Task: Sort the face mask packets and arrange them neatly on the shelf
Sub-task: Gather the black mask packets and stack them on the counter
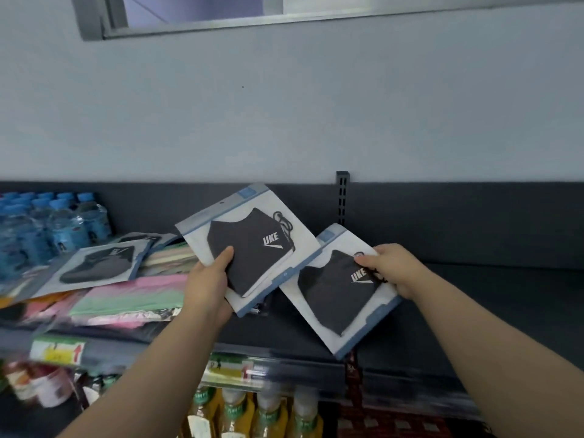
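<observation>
Above the dark shelf (474,295), near its middle, two black face mask packets are held tilted. One packet (249,248) is pinched at its lower corner by the left hand (210,279); the other packet (339,292) is gripped at its right edge by the right hand (392,268). Toward the shelf's left end, a loose pile of packets (120,286) is seen before water bottles (53,226).
</observation>
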